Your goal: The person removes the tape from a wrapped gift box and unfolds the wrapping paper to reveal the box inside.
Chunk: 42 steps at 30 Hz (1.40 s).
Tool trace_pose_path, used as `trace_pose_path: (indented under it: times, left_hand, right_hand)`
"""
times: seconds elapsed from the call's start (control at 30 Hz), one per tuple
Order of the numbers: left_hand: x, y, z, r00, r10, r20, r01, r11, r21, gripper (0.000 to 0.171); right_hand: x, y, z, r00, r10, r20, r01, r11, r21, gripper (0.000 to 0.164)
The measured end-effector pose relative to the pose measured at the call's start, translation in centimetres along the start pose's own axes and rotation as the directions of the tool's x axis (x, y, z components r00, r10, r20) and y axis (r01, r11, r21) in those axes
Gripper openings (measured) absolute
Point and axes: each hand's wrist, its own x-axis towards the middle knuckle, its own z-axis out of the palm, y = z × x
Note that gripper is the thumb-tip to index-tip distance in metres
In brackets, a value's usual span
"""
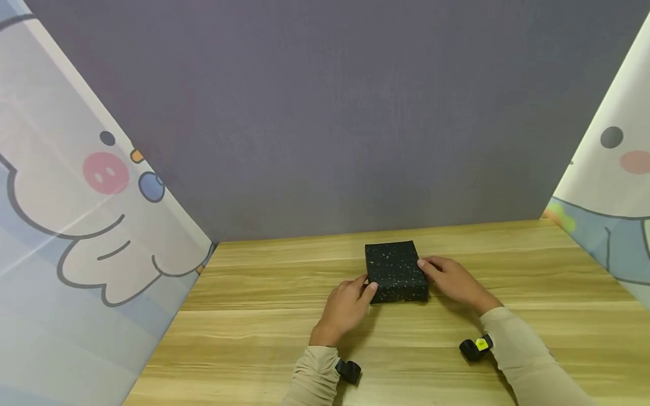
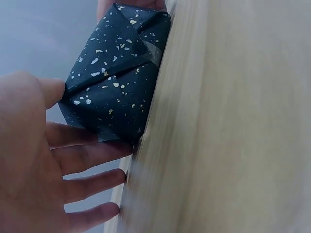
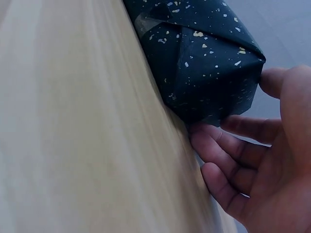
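A flat gift box (image 1: 396, 268), wrapped in black paper with white and gold flecks, lies on the wooden table between both hands. My left hand (image 1: 345, 307) pinches its near left corner, the thumb on the upper edge and fingers against the side. On the right side, my right hand (image 1: 454, 282) holds the box's edge between thumb and fingers. Folded paper and a strip of clear tape (image 2: 153, 52) show on the box's side in the left wrist view. In the right wrist view, the fingertips (image 3: 206, 141) touch the lower edge of the box.
The wood-grain table (image 1: 244, 327) runs back to a grey wall (image 1: 345, 124). Cartoon-printed panels stand at the left (image 1: 76, 197) and right (image 1: 614, 186). Black wrist devices (image 1: 348, 371) hang at both cuffs.
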Motion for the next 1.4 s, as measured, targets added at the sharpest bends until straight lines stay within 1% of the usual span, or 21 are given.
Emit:
trace_pose_path:
  times: [0.1, 0.23, 0.37, 0.57, 0.93, 1.07, 1.23, 1.3, 1.4]
  left_hand:
    - [-0.1, -0.1, -0.1, 1.000, -0.017, 0.012, 0.017, 0.999, -0.043, 0.060]
    - [-0.3, -0.4, -0.1, 0.998, -0.046, 0.037, 0.050, 0.989, -0.140, 0.063]
    - [-0.5, -0.6, -0.2, 0.997, -0.065, 0.038, 0.072, 0.974, -0.216, 0.063]
    - [-0.7, -0.9, -0.5, 0.994, -0.105, 0.035, 0.110, 0.943, -0.315, 0.061]
    - [-0.8, -0.8, 0.0, 0.994, -0.106, 0.015, 0.104, 0.923, -0.371, 0.060]
    - [-0.9, -0.5, 0.1, 0.994, -0.113, 0.009, 0.108, 0.917, -0.383, 0.058]
    - [-0.8, -0.1, 0.4, 0.995, -0.096, 0.000, 0.089, 0.922, -0.377, 0.056]
    - [-0.7, 0.1, 0.5, 0.996, -0.088, -0.002, 0.080, 0.921, -0.382, 0.055]
    - [-0.8, 0.2, 0.5, 0.996, -0.094, -0.006, 0.084, 0.912, -0.401, 0.053]
  right_hand:
    - [-0.2, -0.1, 0.1, 1.000, 0.002, 0.008, -0.002, 1.000, 0.008, 0.062]
    - [-0.5, -0.1, 0.4, 1.000, 0.005, 0.010, -0.005, 1.000, 0.021, 0.063]
    - [-0.7, -0.2, 0.8, 1.000, 0.013, 0.016, -0.013, 0.999, 0.037, 0.066]
    - [-0.6, -0.5, 1.1, 1.000, 0.001, 0.018, -0.002, 0.999, 0.054, 0.068]
    - [-1.0, -0.7, 1.0, 1.000, -0.010, -0.022, 0.010, 1.000, -0.002, 0.067]
    - [-1.3, -0.7, 0.9, 0.999, -0.014, -0.032, 0.015, 1.000, 0.007, 0.066]
    - [-2.2, -0.7, 0.5, 0.999, -0.001, -0.050, 0.001, 1.000, 0.016, 0.064]
    - [-2.5, -0.7, 0.4, 0.998, -0.005, -0.055, 0.006, 1.000, 0.021, 0.063]
    - [-2.8, -0.8, 0.5, 0.998, -0.015, -0.062, 0.017, 1.000, 0.024, 0.063]
